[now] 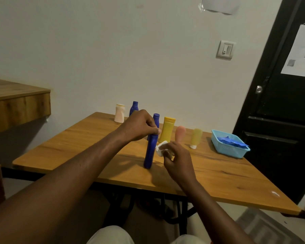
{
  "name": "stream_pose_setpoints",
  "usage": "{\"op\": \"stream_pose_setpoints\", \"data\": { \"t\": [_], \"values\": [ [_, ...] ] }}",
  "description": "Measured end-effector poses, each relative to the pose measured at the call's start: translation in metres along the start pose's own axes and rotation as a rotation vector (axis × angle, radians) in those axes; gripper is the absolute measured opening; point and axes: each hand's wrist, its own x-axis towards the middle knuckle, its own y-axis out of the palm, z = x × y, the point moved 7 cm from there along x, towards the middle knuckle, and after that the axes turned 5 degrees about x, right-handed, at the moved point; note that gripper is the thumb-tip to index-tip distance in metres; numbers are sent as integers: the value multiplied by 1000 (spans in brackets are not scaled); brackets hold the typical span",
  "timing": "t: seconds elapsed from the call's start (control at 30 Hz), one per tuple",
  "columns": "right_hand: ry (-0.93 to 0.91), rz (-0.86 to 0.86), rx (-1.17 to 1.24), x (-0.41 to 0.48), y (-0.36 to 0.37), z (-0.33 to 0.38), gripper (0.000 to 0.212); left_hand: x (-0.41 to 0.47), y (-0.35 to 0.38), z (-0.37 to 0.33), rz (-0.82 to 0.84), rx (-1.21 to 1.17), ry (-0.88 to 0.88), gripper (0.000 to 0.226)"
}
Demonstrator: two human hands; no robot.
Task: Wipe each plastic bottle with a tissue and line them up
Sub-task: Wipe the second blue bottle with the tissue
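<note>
Left hand closes its fingers around the upper part of the tall, slim, dark blue plastic bottle, which stands slightly tilted on the wooden surface near its middle. Right hand pinches a small folded white tissue and holds it against the right side of that bottle, about halfway up. By my reading, the step in hand is wiping this blue bottle; lining it up is not yet done.

Taking that held bottle as the landmark, and going from larger things to smaller: well to its right, by the far right edge of the surface, sits a light blue plastic basket with some blue material inside. Just behind the held bottle a second dark blue bottle peeks out. Behind and to the right stands a yellow flat-capped bottle, then a pale pink rounded bottle, then a small yellowish bottle standing on its white cap. Far behind and to the left, near the wall, stand another dark blue bottle and a squat cream bottle.

The next move seems to call for running the tissue along the rest of the bottle while the left hand steadies or turns it, then setting it upright in the row with the others.
</note>
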Motion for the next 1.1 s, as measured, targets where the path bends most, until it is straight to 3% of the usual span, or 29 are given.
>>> {"op": "stream_pose_setpoints", "data": {
  "t": [0.2,0.57,0.9,1.1],
  "values": [
    [-8,-150,79,18,-9,3,28,0,0,0,-1,3,-5,14],
    [251,192,139,-17,38,-18,11,0,0,3,-10,-3,-4,14],
    [161,-307,319,25,-10,14,9,0,1,2,-7,24,-18,11],
    [271,-213,384,28,13,0,14,-1,1,2,-18,25,-24,14]
  ]
}}
